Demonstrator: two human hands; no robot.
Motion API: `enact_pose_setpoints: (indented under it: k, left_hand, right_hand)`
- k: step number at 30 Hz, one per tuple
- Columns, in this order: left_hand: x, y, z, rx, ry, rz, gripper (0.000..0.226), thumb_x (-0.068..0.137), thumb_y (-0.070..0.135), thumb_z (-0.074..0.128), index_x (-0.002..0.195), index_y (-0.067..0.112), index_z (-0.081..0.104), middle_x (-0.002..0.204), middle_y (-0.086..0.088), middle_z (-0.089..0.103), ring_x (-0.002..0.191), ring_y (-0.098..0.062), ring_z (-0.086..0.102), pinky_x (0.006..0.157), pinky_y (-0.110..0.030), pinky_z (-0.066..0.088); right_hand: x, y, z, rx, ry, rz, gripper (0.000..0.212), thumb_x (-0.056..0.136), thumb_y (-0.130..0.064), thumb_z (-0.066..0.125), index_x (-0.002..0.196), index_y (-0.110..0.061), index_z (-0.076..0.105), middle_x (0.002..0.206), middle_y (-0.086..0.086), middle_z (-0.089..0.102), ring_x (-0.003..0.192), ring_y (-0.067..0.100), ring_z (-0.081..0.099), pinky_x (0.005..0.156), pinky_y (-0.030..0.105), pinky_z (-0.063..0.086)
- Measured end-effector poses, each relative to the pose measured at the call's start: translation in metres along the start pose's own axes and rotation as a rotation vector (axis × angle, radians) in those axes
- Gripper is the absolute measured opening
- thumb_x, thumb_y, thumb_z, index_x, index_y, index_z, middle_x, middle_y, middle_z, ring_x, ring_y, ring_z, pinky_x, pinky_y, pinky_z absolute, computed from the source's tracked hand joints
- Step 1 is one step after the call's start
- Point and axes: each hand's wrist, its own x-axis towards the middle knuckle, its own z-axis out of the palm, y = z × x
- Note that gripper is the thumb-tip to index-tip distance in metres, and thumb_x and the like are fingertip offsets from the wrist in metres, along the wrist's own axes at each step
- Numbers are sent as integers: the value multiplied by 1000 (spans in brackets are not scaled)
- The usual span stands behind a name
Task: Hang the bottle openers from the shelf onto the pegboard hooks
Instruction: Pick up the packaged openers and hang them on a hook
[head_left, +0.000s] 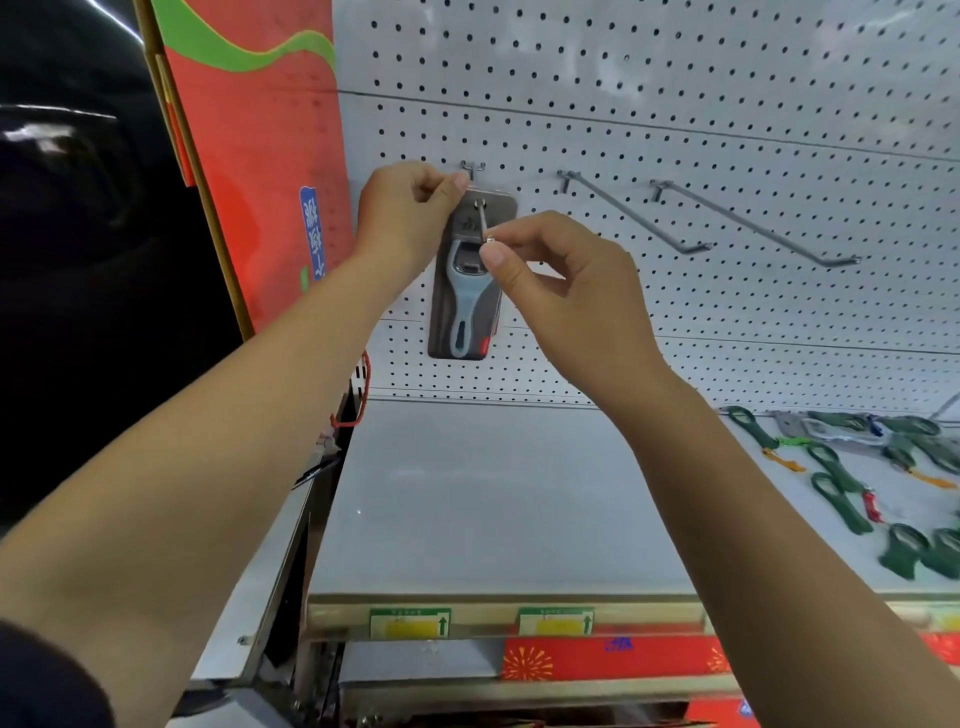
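Grey carded bottle opener (470, 275) on leftmost metal pegboard hook (483, 218); left hand (410, 213) grip pinching card top; right hand (561, 280) grip pinching hook tip.

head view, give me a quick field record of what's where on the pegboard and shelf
left hand: pinching top corner of carded bottle opener
right hand: fingertips at tip of the hook that passes through the card's hole
empty hooks: two, to the right on pegboard
shelf: green bottle openers lying at right end
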Motion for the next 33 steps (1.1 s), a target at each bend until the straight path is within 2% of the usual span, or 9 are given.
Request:
enact_pose_setpoints:
  k: [1,3,6,10,13,17,22,29,33]
  left_hand:
    - [7,-2,2,20,2,-6,27,86,48,65,74,24,67,76,-3,73,72,-23,68,77,-47,61]
    - [18,-3,6,72,26,10,28,90,45,65,80,19,69,71,3,68,70,-22,64,74,-39,59]
    - [33,-6,14,171,61,19,36,96,41,62,87,7,70,70,2,63,69,-16,55,61,-26,44]
    - [51,-7,17,252,58,-24,46,97,43,60,90,-2,70,89,-21,72,72,-23,55,71,-36,50]
    - [61,-8,20,301,40,-21,44,98,42,60,88,0,69,87,-18,71,76,-24,57,76,-38,51]
    - [72,-13,21,380,21,6,36,99,41,59,82,10,65,83,-7,66,80,-23,60,73,-29,43]
    - [83,-14,19,459,4,-22,42,98,47,58,68,17,54,69,0,59,75,-27,59,69,-32,46]
    - [81,-9,11,366,30,8,32,94,43,64,103,12,66,99,-4,70,94,-23,65,84,-34,53]
    - [52,-9,5,413,28,114,35,95,36,64,122,14,64,123,-5,68,115,-23,62,97,-35,49]
  right_hand:
    - [0,-1,0,-6,0,7,7,95,-23,69,102,-21,72,101,-3,74,100,2,68,83,11,53]
    - [0,-1,-1,-4,-2,16,8,96,-23,68,102,-21,72,101,-2,74,100,3,68,79,10,53]
    - [-1,-1,-1,-51,-15,-1,12,96,-20,68,106,-20,72,103,-5,73,100,4,68,84,13,54]
    - [-1,1,-2,-201,2,-69,20,95,-21,68,114,-19,73,106,-5,74,103,7,68,98,28,54]
    - [0,-4,-7,-216,-4,-52,21,94,-25,70,114,-20,74,108,-7,75,106,4,68,101,29,53]
    - [-1,-8,-10,-268,-50,-22,22,93,-29,71,115,-25,73,108,-9,75,105,5,67,99,28,53]
    - [-1,-11,-12,-301,-69,-23,24,92,-31,72,116,-27,72,105,-4,75,99,8,66,94,27,52]
    - [-2,-13,-19,-335,-103,-34,34,91,-38,72,124,-32,68,112,-7,74,105,7,63,95,22,49]
    - [-6,-8,-27,-319,-112,-7,41,92,-43,69,132,-37,62,132,-22,64,121,-10,51,106,16,43]
